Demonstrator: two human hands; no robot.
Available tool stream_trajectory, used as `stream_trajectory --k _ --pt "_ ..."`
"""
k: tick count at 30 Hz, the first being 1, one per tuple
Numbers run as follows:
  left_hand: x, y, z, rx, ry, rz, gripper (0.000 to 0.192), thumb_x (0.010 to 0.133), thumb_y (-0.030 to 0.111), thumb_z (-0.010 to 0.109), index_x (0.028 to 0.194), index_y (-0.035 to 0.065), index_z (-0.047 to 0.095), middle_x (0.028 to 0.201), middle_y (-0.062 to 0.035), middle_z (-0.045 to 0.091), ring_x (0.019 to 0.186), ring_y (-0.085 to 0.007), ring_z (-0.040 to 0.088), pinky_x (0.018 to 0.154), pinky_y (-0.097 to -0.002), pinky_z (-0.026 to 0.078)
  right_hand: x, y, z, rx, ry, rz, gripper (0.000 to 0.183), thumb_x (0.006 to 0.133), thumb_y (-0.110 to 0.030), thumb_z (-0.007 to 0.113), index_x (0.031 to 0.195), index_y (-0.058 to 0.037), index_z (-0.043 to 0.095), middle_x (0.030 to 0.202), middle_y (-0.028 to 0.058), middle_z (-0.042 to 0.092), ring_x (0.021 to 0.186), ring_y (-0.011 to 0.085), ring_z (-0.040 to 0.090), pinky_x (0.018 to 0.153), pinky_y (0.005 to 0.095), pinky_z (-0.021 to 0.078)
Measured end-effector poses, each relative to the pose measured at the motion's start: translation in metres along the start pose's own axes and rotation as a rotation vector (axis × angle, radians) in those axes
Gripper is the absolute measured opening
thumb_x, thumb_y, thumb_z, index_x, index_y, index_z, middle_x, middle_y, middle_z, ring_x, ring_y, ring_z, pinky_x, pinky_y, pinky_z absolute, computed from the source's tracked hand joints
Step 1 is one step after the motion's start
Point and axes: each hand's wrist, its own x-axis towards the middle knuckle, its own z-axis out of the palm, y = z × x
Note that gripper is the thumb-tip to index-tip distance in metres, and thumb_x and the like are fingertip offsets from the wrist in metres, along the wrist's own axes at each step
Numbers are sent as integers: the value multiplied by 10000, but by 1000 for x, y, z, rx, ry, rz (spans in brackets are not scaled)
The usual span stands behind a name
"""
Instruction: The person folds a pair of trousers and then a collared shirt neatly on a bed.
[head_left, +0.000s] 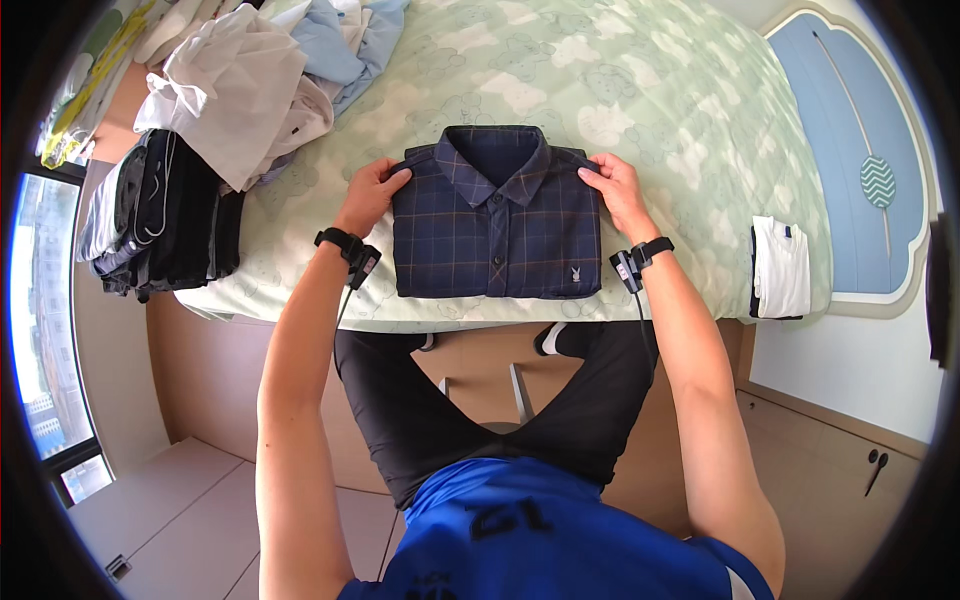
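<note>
A navy plaid button-up shirt (450, 247) lies folded into a rectangle near the bed's front edge, collar away from me. Its buttoned placket runs down the middle, and a small white rabbit emblem marks the lower right. My left hand (373, 193) pinches the left shoulder edge between thumb and fingers. On the opposite shoulder, my right hand (613, 191) grips the fabric the same way, thumb on top. The fingertips of both hands are hidden beneath the cloth. Each wrist wears a black strap with a small cabled device.
Beneath the shirt spreads a pale green patterned bedcover (660, 90). Folded dark garments (187, 217) are stacked at left, below a loose heap of white clothes (232, 82) and light-blue cloth (330, 45). Folded white garments (781, 262) lie at right, near a blue headboard panel (840, 150).
</note>
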Motion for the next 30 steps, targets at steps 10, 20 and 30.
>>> stream_trajectory --k 10,20,30 --pt "-89 30 21 100 19 -289 480 1011 445 659 1090 -27 679 869 -27 646 755 -113 573 680 -275 468 -78 -30 9 -127 42 225 169 942 -223 769 914 -74 694 778 -26 652 650 61 561 557 257 427" --pt "-92 -15 51 407 460 150 381 984 312 671 1102 -49 636 1015 -202 678 893 -362 628 817 -446 508 -64 9 20 -494 307 -117 244 908 -218 783 913 -26 632 725 40 615 640 182 578 620 363 478" --pt "-144 24 130 1156 114 660 698 1016 441 565 1602 114 371 1702 -104 278 1576 -340 227 1256 -590 147 -151 -27 124 -1088 57 -798 423 1002 -187 593 1372 16 576 1494 188 536 1418 358 475 1156 510 368"
